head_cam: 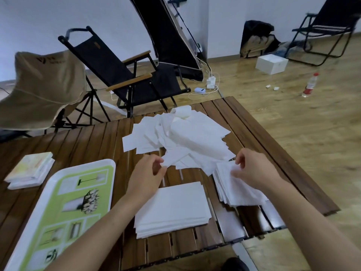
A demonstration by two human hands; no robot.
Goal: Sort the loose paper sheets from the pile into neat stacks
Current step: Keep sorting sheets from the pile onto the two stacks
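- Done so far: one squared stack (173,208) lies on the table (88,141) nearest the person; a looser stack (240,192) sits to its right, touching the pile's edge
- Left to do: the pile (187,137), mid-table, looks large; most of the sorting seems ahead
- The left hand (145,174) pinches a sheet (175,157) at the pile's near edge; the right hand (252,169) has fingers curled on the looser stack's top paper

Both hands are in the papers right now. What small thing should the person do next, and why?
Probably the left hand should draw the sheet it pinches clear of the loose pile and lay it on the neat stack just below. The sheet's corner is already pinched, and that stack lies nearest. The right hand holds the fanned stack at the right.
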